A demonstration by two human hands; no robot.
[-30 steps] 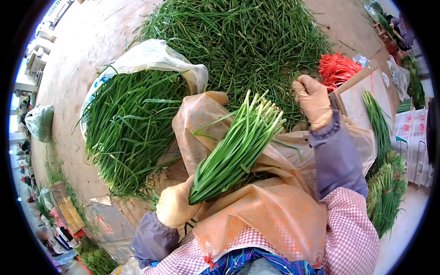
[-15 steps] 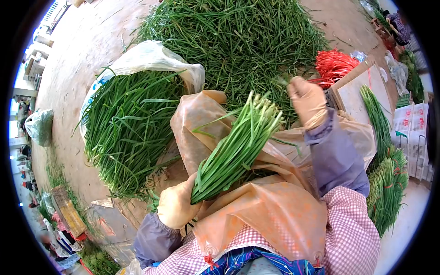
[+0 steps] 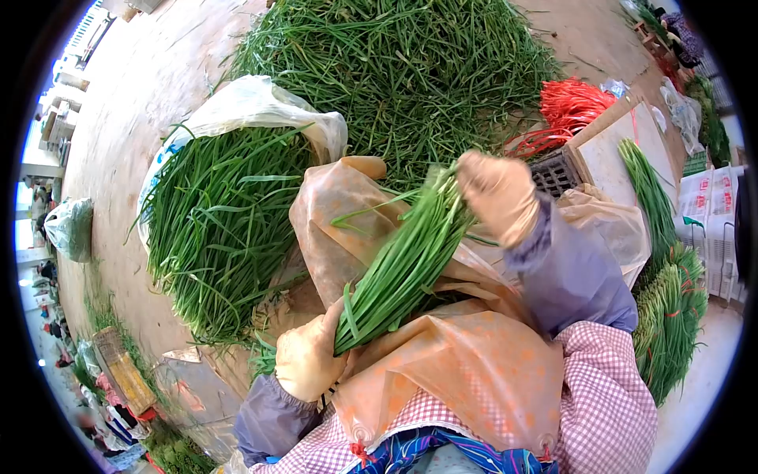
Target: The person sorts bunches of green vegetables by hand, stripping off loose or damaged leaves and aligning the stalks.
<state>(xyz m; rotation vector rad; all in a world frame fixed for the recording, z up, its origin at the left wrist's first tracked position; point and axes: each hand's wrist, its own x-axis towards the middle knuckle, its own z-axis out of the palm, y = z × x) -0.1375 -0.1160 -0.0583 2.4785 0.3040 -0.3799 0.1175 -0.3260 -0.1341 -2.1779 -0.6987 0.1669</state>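
Note:
A bundle of long green stalks (image 3: 407,265) lies slantwise over the orange-tinted plastic apron (image 3: 458,359). Its leafy lower end is gripped by my left hand (image 3: 308,355), gloved in tan. At the pale upper end is my right hand (image 3: 499,197), also gloved, with fingers curled at the stalk tips and blurred by motion; whether it holds anything cannot be made out. Left of the apron, loose green stalks (image 3: 225,229) fill an open white plastic bag (image 3: 268,103).
A big heap of green leaves (image 3: 403,71) spreads ahead. Red ties (image 3: 570,107) lie beside a board (image 3: 624,154) and a dark crate (image 3: 555,174) at right. Tied bundles (image 3: 671,324) stand at far right. A person (image 3: 685,38) is at the upper right.
My right hand has come left and down from the heap to the upper end of the bundle. My left hand keeps its grip, and the bundle has barely shifted.

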